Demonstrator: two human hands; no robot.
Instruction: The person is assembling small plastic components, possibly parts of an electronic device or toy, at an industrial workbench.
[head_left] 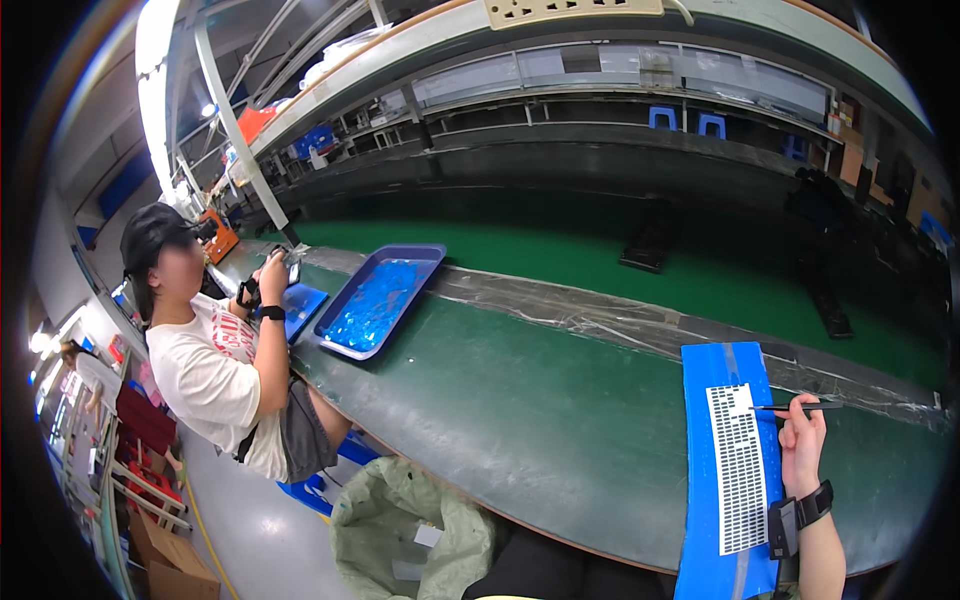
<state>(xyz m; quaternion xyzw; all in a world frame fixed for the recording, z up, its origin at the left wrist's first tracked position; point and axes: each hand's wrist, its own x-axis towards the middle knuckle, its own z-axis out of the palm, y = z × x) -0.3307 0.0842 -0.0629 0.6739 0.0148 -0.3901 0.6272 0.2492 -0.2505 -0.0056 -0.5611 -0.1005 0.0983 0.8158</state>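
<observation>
Right hand point(802, 442) grasping black tweezers point(780, 407); left hand out of view.
Tips near the top of the white sheet point(741, 480), on a blue board point(698, 480) on the green table point(560, 420); light pinch, steady wrist would likely suit its close-set pattern.

Sheet point(738, 470) on board point(701, 520), board on table point(540, 420), tray point(404, 305) farther left, bag point(455, 510) by near edge

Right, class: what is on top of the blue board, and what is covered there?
On the blue board lies a white sheet with rows of small dark rectangles. The right hand holds a thin black tool over it. The board's surface beneath the sheet is hidden.
</observation>
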